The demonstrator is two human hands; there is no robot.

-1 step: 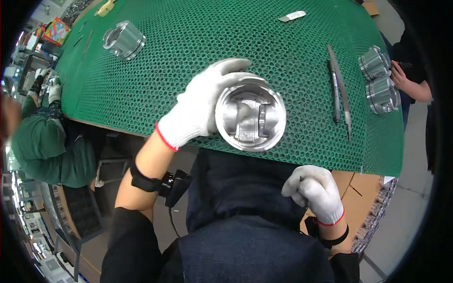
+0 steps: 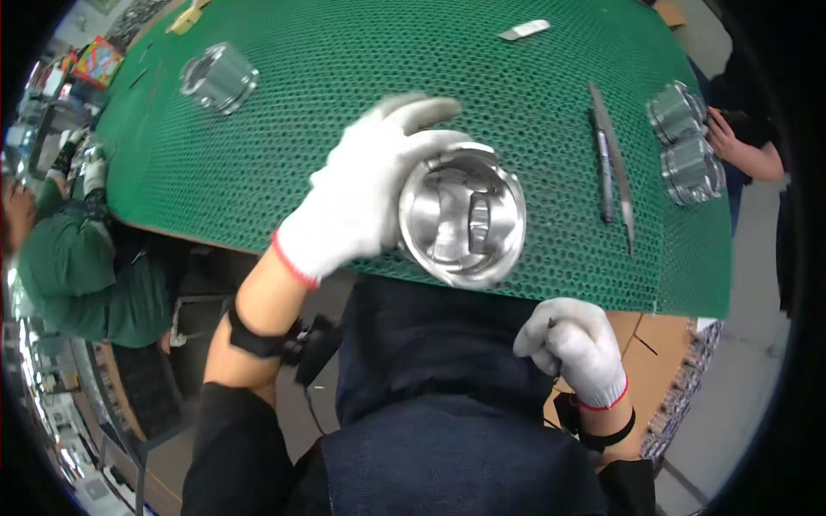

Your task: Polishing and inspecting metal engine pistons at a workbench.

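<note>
Piston (image 2: 449,225) at the near edge of the table (image 2: 327,60), left hand (image 2: 354,189) gripping its left side. Right hand (image 2: 578,344) curled closed near that edge, contents unclear. Table green, hole-patterned. Grey floor (image 2: 747,370) right; green-clothed person (image 2: 90,267) left.

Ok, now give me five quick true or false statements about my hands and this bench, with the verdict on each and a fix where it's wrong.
1. The left hand holds a metal piston. True.
2. The right hand is bare. False: it wears a white glove.
3. The held piston's hollow side faces the camera. True.
4. Four pistons stand along the right side of the green mat. False: two pistons are there.
5. The marker lies left of the long pointed tool. True.
</note>
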